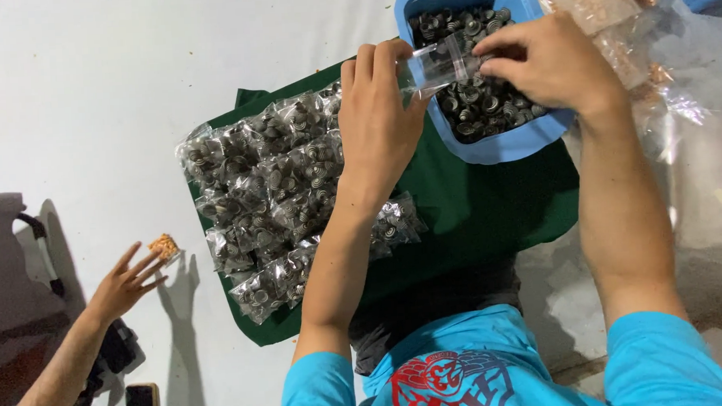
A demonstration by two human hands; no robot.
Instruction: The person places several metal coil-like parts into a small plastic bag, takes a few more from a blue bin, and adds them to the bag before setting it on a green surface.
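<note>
White floor lies under a green cloth (475,214) where the left hand (382,117) pinches a small clear bag (440,65) open over the blue tub (504,140) while the right hand (545,61), fingers curled together, feeds in metal caps (478,100), which could spill if the bag tilts.

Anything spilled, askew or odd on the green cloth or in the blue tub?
Nothing spilled. The filled bags lie in a loose pile on the green cloth, not in rows. The blue tub overhangs the cloth's far edge. The left hand holds a small clear bag over the tub; the right hand is at its mouth.
</note>
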